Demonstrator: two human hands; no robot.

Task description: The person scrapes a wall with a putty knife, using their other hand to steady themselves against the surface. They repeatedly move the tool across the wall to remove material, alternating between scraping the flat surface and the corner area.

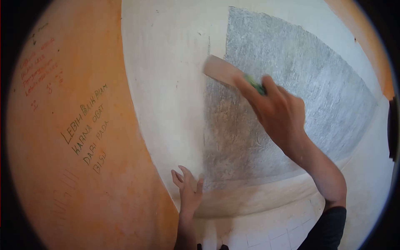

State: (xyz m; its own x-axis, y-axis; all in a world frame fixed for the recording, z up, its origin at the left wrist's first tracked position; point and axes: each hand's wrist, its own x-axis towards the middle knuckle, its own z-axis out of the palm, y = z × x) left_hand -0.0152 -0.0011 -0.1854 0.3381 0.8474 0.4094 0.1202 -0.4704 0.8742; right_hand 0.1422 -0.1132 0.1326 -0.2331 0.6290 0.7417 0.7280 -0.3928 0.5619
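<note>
My right hand (281, 110) is closed around the green handle of a scraper (223, 71) with a broad flat blade, a little blurred. The blade overlaps the border between the whitish wall surface (166, 83) and a rough grey patch (287, 71). Lower down, my left hand (189, 189) has its fingers spread and holds nothing. It is nearest to the whitish strip, close to the bottom left corner of the grey patch.
On the left is an orange wall (104, 200) with green handwriting (89, 129) and red handwriting (39, 73). White floor tiles (279, 235) show below the wall. A dark object (392, 129) stands at the far right edge.
</note>
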